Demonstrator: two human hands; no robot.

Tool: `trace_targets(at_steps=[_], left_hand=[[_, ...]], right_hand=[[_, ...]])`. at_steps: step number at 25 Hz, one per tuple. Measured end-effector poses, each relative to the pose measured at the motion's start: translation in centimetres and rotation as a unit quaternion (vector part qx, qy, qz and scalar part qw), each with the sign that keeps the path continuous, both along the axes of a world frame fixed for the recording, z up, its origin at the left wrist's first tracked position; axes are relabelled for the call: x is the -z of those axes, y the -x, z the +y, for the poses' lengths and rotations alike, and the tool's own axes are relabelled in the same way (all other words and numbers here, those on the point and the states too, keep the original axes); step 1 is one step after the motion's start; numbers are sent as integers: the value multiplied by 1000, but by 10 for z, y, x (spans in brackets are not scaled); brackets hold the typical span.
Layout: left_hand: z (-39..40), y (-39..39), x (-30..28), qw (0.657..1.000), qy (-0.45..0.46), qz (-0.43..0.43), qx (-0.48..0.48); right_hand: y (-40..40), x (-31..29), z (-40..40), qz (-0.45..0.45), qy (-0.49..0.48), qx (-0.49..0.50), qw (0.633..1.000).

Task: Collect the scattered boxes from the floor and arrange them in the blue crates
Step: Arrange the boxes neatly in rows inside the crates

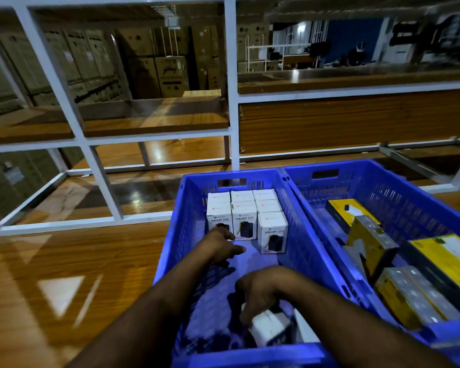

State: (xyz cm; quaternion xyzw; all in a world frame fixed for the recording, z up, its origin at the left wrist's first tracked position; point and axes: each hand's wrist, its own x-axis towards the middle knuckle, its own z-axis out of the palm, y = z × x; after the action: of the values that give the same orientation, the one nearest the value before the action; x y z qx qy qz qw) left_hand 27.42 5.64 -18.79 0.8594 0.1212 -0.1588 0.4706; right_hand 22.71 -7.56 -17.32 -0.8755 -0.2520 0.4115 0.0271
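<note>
Right hand (pixel 263 293) clamped on white box (pixel 270 328) at 6 o'clock, left blue crate (pixel 170 235) | left hand (pixel 219 247) loosely open, empty, fingertips touching stacked white boxes (pixel 246 216) toward 12 | yellow boxes (pixel 398 261) in right crate (pixel 383 179) at 3

Hands (pixel 250 272) in blue crate (pixel 186 208), white boxes (pixel 246 216)

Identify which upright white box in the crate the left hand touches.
The front-left white box; the left hand's fingers reach its base.

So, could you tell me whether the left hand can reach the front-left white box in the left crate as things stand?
Probably yes. The left hand is already inside the left crate, its fingertips at the front-left white box, with nothing between them. The right hand is busy nearer, on another white box.
</note>
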Motion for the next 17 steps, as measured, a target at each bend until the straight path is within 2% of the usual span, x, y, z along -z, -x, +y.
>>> trace_targets(at_steps=[3, 6, 9, 11, 13, 14, 15, 17], left_hand=[[2, -2, 0, 999, 36, -20, -23], [0, -2, -2, 996, 58, -49, -51], [1, 0, -9, 989, 81, -88, -85], [2, 0, -11, 983, 88, -104, -121], [0, 3, -13, 971, 157, -82, -163], [-3, 5, -14, 958, 216, -67, -176], [-5, 6, -16, 946, 259, -63, -186], [-6, 5, -16, 937, 277, -82, -198]], right_hand=[[-10, -10, -12, -110, -112, 173, 972], [-22, -18, -17, -181, -219, 320, 904], [-32, -16, -20, -216, -313, 434, 817], [-40, -12, -21, -203, -385, 506, 745], [-46, -9, -21, -157, -456, 559, 674], [-49, -7, -22, -134, -477, 569, 656], [-51, -5, -22, -109, -487, 569, 654], [-51, -1, -21, -47, -494, 564, 660]])
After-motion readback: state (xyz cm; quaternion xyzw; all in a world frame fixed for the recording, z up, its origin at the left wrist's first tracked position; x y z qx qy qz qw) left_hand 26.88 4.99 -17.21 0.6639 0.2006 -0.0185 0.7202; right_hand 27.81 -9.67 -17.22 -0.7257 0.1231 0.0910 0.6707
